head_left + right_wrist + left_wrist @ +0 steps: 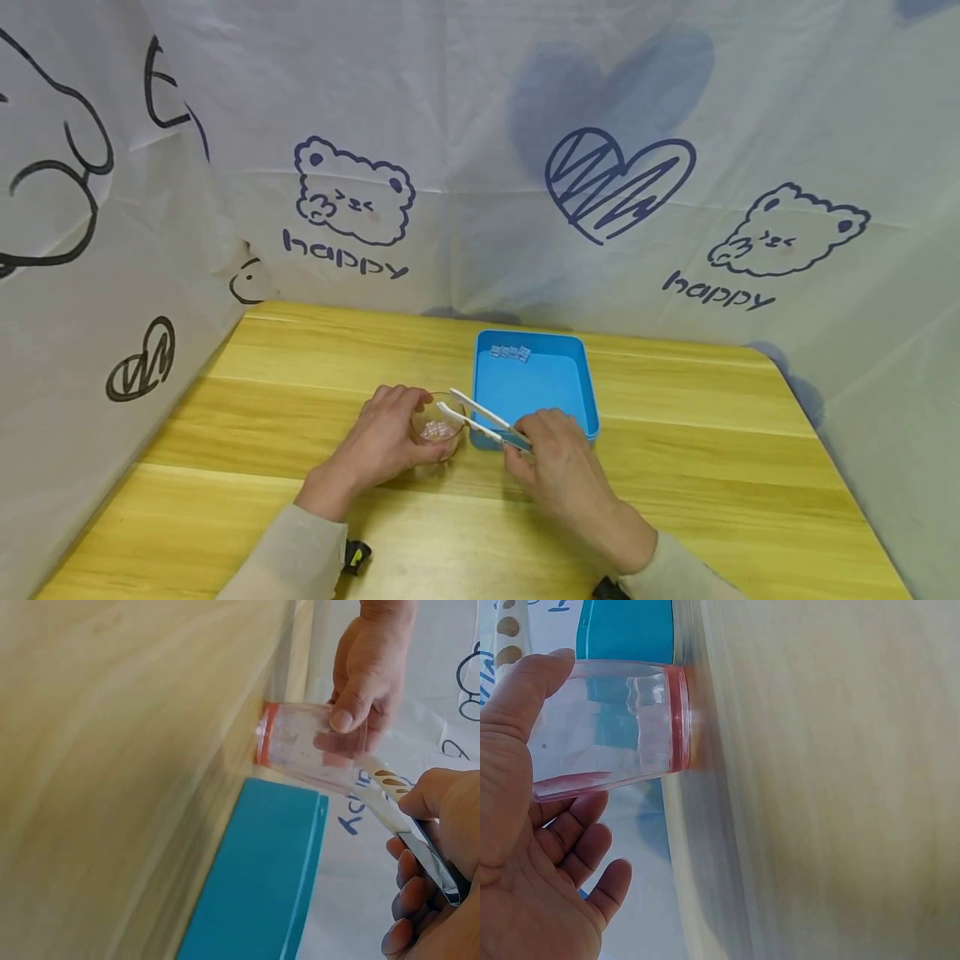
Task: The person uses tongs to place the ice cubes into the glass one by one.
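Observation:
A clear cup (448,448) with a reddish base stands on the table, holding several small clear pieces (437,430). My left hand (386,440) grips the cup's side, thumb and fingers curled round it, as the left wrist view (532,750) also shows. In my right hand (558,462) is a pair of tongs (491,419) with white tips and a metal handle. The tong tips are apart and lie over the cup's rim; in the right wrist view the tongs (409,836) reach to its mouth. Nothing can be made out between the tips.
Right of the cup sits a blue tray (525,387), with several clear pieces (510,353) in a row at its far left corner. The wooden table (315,358) ends at a white cloth (480,233) with printed bears and hearts, hanging behind and at both sides.

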Demonstrator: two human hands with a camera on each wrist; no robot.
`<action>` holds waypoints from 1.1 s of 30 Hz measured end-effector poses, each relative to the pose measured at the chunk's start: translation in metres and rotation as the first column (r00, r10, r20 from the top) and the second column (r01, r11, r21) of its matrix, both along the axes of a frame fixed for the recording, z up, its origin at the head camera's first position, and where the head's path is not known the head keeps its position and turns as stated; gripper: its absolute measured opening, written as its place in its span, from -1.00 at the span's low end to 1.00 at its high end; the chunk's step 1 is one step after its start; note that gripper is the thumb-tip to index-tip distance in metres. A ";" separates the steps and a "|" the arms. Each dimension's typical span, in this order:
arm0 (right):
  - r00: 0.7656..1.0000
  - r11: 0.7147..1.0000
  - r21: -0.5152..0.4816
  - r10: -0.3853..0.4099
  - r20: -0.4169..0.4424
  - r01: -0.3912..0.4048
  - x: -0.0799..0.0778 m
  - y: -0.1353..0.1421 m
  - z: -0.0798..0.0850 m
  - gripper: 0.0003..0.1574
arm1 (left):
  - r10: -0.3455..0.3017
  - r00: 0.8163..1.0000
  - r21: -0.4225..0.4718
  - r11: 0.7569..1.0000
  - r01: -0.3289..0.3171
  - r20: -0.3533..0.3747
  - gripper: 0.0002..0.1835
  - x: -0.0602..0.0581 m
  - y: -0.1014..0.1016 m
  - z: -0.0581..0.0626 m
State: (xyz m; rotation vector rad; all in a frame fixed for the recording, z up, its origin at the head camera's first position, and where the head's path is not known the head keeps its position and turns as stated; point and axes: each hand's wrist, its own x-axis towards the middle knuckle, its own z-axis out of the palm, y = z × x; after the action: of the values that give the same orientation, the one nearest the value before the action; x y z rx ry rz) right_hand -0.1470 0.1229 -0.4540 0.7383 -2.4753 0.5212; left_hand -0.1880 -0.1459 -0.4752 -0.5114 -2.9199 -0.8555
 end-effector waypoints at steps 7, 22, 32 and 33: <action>0.995 0.997 -0.024 -0.066 0.072 0.068 -0.017 0.015 0.016 -0.78 | -0.001 1.000 -0.001 1.000 0.001 0.009 -0.19 0.000 0.000 0.002; 0.948 0.957 0.160 -0.269 0.168 0.243 -0.067 0.053 0.022 -0.71 | 0.016 0.999 0.002 1.000 -0.016 0.044 -0.18 0.000 0.001 0.004; 0.906 0.926 0.248 -0.343 0.247 0.283 -0.087 0.060 0.017 -0.70 | 0.016 0.999 -0.002 1.000 -0.016 0.042 -0.18 0.000 0.002 0.006; 0.905 0.926 0.251 -0.345 0.250 0.284 -0.088 0.061 0.016 -0.70 | 0.016 0.999 -0.001 1.000 -0.016 0.045 -0.18 0.000 0.002 0.007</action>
State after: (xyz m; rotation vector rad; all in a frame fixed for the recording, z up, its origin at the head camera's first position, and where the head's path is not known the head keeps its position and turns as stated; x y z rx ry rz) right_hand -0.2352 0.1837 -0.4381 0.3348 -2.8850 0.2629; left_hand -0.1885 -0.1443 -0.4687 -0.4746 -2.9606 -0.8762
